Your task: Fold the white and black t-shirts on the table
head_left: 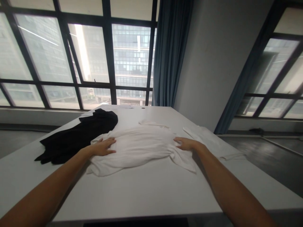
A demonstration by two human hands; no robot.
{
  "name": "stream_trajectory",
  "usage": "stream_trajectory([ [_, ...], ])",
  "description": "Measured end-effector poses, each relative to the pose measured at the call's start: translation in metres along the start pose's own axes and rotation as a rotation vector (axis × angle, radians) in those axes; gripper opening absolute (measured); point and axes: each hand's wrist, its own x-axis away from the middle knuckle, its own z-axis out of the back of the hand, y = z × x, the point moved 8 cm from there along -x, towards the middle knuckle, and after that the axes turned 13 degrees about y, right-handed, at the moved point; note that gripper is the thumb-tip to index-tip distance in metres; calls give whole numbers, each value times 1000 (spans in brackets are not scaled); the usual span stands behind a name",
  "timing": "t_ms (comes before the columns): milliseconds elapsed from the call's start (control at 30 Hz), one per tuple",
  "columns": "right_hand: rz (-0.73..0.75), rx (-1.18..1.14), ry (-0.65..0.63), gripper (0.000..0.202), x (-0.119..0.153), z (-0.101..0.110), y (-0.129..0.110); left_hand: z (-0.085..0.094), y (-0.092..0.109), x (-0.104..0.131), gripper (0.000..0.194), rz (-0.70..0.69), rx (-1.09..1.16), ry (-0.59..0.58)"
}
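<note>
A white garment (142, 146), seemingly a T-shirt, lies spread on the white table (142, 195), with wrinkles running across its middle. On its left part rests my left hand (104, 147), fingers stretched out and apart over the cloth. My right hand (183, 143) touches the garment's right part, its fingers extended and pointing inward; some of them are hard to make out. One sleeve-like flap of the cloth spreads out below my right hand, and another corner lies below my left wrist.
A crumpled black garment (80, 135) lies on the table to the left. Another white piece of clothing (210, 143) lies near the right edge. Papers (123, 107) sit at the far end, before the windows and a blue curtain (169, 53).
</note>
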Motion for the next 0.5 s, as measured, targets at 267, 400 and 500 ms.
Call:
stream_trajectory([
  [267, -39, 33, 13, 55, 10, 36, 18, 31, 39, 10, 72, -174, 144, 107],
  [400, 57, -9, 90, 56, 8, 25, -12, 16, 70, 23, 86, -244, 186, -44],
  [500, -58, 95, -127, 65, 7, 11, -1, 7, 65, 30, 109, -248, 196, -195],
])
